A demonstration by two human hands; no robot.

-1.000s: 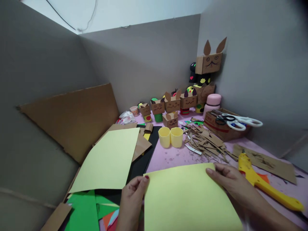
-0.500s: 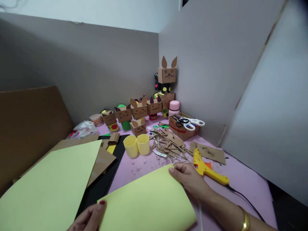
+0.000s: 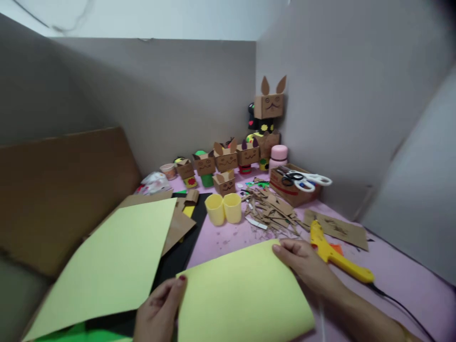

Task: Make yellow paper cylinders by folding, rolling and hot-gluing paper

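Observation:
A pale yellow sheet [image 3: 242,294] is stretched between my two hands, its right side curling downward. My left hand [image 3: 160,306] pinches its upper left corner, thumb on top. At the upper right corner, my right hand [image 3: 306,263] grips the edge between thumb and fingers. Beyond the sheet, two yellow paper cups [image 3: 224,209] stand side by side on the pink table [image 3: 206,242]. A yellow glue gun [image 3: 338,256] lies just right of my right hand. Left of my left hand, a larger yellow sheet [image 3: 121,261] rests on cardboard and black sheets.
Cardboard scraps [image 3: 270,211] are heaped in the middle. An open box [image 3: 292,187] holding scissors [image 3: 306,180] stands behind them, beside a pink bottle [image 3: 279,154]. Several cardboard animal figures [image 3: 226,159] line the back. A cardboard panel [image 3: 67,190] leans at left; the glue gun's cord [image 3: 399,304] trails right.
The camera view has turned left, so the scene sits further right in the picture. Both hands keep hold of the sheet, and my left hand shows more fully.

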